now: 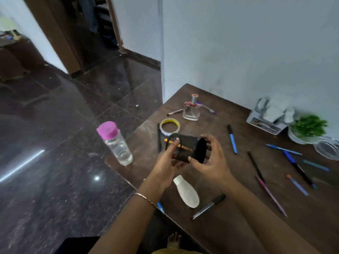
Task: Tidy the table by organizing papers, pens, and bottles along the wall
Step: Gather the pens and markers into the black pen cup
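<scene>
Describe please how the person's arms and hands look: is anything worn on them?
Both forearms are bare; no sleeve shows anywhere in view. The left wrist carries a thin, pale metal chain bracelet. The left hand and the right hand show no ring that I can see, and the right wrist has no watch or band.

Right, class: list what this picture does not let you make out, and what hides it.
Head view:
- mesh cup contents: opening turned away, mesh too dark.
- blue pen: mostly behind the left forearm.
- grey organiser items: blurred.
- clear bowl: cut by the right edge.
</scene>
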A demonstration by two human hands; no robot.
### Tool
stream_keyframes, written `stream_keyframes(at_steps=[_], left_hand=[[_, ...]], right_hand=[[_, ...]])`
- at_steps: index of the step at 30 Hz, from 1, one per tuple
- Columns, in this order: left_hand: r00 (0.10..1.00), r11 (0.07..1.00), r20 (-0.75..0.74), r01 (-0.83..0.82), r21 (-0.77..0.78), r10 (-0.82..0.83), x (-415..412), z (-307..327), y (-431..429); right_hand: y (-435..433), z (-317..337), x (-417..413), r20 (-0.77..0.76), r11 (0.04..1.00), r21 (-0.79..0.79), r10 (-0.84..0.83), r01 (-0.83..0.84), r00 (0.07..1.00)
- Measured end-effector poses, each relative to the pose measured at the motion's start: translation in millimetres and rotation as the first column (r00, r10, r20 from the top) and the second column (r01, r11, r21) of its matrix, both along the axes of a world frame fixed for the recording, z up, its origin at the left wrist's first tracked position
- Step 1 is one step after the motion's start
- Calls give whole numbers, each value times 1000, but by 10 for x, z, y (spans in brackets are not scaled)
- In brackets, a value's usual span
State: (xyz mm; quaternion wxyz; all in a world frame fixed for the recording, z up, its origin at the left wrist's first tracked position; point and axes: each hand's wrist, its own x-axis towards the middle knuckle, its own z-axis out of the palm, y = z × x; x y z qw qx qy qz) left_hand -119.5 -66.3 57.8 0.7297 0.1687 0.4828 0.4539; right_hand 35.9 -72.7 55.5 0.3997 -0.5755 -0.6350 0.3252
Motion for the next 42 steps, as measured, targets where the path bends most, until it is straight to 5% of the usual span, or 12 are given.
stream_keyframes(at_steps=[8,14,17,23,27,30,33,37,42], left_hand=[[886,899,-301,410,153,-352,940,-82,157],[511,571,-777,783,245,-368,1314,-354,221],[438,504,-826,834,227,-354,1351,-435,283],[465,474,-761,848,237,-452,1200,-500,361],[377,407,-757,899,160,-534,1074,-496,440],[307,363,-765,926,103,-566,924,-453,579],[423,519,-767,844,138,-482,818,-370,774],[526,847,-846,487,215,-88,644,-260,1206],[434,926,-892,270,263,127,385,-58,1903]], right_hand=[[-440,-240,1015,51,964,-234,-116,125,992],[-537,-502,1254,96,941,-235,-226,243,969],[-516,-514,1239,73,932,-223,-276,285,958],[-489,-476,1258,115,901,-338,-247,272,962],[-379,-426,1486,282,888,-442,1,129,959],[-167,-340,1631,397,869,-454,2,194,918],[201,-94,1607,455,907,-327,-96,266,885],[795,118,1439,456,944,-226,-117,242,883],[1658,118,1148,524,976,-142,-68,165,849]])
